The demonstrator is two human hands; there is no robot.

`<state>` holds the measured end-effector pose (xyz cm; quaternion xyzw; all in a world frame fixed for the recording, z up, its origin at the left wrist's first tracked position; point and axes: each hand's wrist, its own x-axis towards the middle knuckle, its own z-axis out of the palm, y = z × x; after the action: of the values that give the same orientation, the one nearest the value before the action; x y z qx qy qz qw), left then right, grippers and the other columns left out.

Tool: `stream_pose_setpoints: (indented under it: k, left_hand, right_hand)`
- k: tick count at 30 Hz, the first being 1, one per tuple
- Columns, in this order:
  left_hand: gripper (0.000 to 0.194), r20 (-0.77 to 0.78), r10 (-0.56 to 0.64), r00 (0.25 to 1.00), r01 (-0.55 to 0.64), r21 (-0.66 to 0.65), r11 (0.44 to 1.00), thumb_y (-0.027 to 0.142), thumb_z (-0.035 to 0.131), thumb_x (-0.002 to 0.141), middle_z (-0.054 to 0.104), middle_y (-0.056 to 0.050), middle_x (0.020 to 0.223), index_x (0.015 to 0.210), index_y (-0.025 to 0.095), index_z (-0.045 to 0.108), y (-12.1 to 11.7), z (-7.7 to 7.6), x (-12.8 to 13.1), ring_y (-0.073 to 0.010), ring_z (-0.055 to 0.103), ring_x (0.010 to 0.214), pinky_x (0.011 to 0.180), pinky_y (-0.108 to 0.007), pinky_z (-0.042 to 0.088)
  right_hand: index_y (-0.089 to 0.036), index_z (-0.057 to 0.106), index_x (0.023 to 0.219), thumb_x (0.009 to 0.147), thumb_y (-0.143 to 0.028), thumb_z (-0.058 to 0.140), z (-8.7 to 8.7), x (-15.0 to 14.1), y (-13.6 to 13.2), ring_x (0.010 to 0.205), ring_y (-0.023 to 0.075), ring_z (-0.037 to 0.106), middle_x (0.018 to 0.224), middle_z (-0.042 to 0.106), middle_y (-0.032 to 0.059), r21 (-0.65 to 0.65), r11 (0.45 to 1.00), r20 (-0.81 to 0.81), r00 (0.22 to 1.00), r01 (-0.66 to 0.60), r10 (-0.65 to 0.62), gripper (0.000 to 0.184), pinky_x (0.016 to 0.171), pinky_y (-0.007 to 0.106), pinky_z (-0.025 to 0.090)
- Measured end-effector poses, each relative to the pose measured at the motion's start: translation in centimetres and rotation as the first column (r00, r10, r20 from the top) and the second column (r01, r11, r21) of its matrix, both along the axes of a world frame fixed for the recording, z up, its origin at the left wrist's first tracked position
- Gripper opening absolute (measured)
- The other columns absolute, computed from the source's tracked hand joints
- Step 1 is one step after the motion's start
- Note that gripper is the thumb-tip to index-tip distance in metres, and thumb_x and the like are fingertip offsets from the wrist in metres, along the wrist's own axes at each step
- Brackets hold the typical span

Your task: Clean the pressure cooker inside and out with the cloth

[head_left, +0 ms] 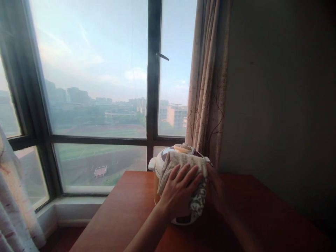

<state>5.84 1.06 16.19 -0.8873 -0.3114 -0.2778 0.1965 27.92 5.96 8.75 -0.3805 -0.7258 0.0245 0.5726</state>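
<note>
A rounded white and tan electric cooker (162, 157) with a round knob on its lid stands upright on the reddish-brown table (110, 217). Over its front hangs a beige cloth (183, 159), whose lower end shows a dark floral pattern. My left hand (181, 189) lies flat on the cloth with its fingers spread, pressing it against the cooker. At the right side of the cooker, my right hand (216, 187) has its fingers stretched out along the cloth's edge, partly lost in shadow. Both hands cover much of the cooker's front.
Behind the table are large dark-framed windows (153, 87) with a handle. A patterned curtain (206, 87) hangs just behind the cooker, and another curtain (15, 196) is at the lower left. A dark wall (273, 105) rises on the right.
</note>
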Motion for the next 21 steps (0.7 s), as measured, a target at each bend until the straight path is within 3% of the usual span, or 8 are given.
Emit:
stream_pose_setpoints:
  k: [5, 10, 13, 17, 19, 21]
  left_hand:
    - [0.088, 0.281, 0.106, 0.954, -0.146, 0.123, 0.982, 0.042, 0.063, 0.074, 0.040, -0.009, 0.158, 0.155, 0.023, 0.033, 1.5, -2.3, -3.3, -0.0343, 0.034, 0.145, 0.121, -0.050, 0.015]
    - [0.080, 0.529, 0.063, 0.846, -0.173, 0.161, 0.972, 0.036, 0.052, 0.082, 0.037, -0.013, 0.158, 0.157, 0.020, 0.028, 3.5, -5.4, -5.5, -0.0353, 0.031, 0.146, 0.117, -0.055, 0.027]
    - [0.078, 0.582, 0.075, 0.810, -0.191, 0.141, 0.972, 0.034, 0.053, 0.082, 0.040, -0.014, 0.157, 0.155, 0.019, 0.031, 4.9, -6.1, -6.4, -0.0351, 0.033, 0.145, 0.118, -0.055, 0.026]
    - [0.059, 0.694, 0.098, 0.714, -0.155, 0.020, 0.988, 0.033, 0.051, 0.086, 0.054, -0.013, 0.146, 0.144, 0.020, 0.050, 7.3, -4.4, -7.7, -0.0319, 0.044, 0.139, 0.118, -0.050, 0.027]
    - [0.045, 0.766, 0.188, 0.615, -0.072, -0.184, 0.980, 0.034, 0.051, 0.088, 0.062, -0.009, 0.138, 0.130, 0.023, 0.062, 8.8, -2.7, -8.5, -0.0302, 0.050, 0.133, 0.115, -0.045, 0.032]
    - [0.034, 0.801, 0.340, 0.492, 0.052, -0.417, 0.907, 0.035, 0.056, 0.084, 0.070, -0.008, 0.124, 0.112, 0.022, 0.071, 10.5, -1.1, -9.2, -0.0317, 0.056, 0.126, 0.107, -0.042, 0.040]
  right_hand:
    - [-0.030, 0.035, 0.152, 0.092, -0.013, 0.037, 0.2, -0.2, -0.3, 0.149, 0.0230, 0.028, 0.160, 0.035, 0.0014, 0.000, 1.000, 0.081, 0.997, -0.014, 0.014, 0.063, 0.123, 0.053, 0.024]
    - [-0.030, 0.035, 0.152, 0.089, -0.009, 0.036, 0.2, -0.5, -0.4, 0.148, 0.0219, 0.030, 0.159, 0.036, 0.0013, 0.023, 0.999, 0.071, 0.997, 0.022, -0.024, 0.067, 0.123, 0.053, 0.025]
    - [-0.030, 0.035, 0.152, 0.089, -0.009, 0.036, 0.3, -0.6, -0.5, 0.148, 0.0222, 0.031, 0.158, 0.037, 0.0015, 0.028, 0.999, 0.072, 0.997, 0.034, -0.036, 0.066, 0.122, 0.052, 0.027]
    - [-0.030, 0.035, 0.152, 0.090, -0.009, 0.035, 0.4, -0.6, -0.5, 0.148, 0.0224, 0.030, 0.158, 0.037, 0.0021, 0.029, 0.999, 0.087, 0.996, 0.025, -0.027, 0.065, 0.123, 0.052, 0.027]
    - [-0.030, 0.035, 0.152, 0.091, -0.009, 0.035, 0.4, -0.6, -0.5, 0.148, 0.0227, 0.030, 0.158, 0.036, 0.0023, 0.035, 0.999, 0.086, 0.996, 0.022, -0.025, 0.065, 0.123, 0.053, 0.026]
    - [-0.030, 0.034, 0.152, 0.091, -0.009, 0.035, 0.3, -0.7, -0.4, 0.148, 0.0230, 0.030, 0.159, 0.036, 0.0025, 0.040, 0.999, 0.085, 0.996, 0.023, -0.027, 0.065, 0.123, 0.053, 0.026]
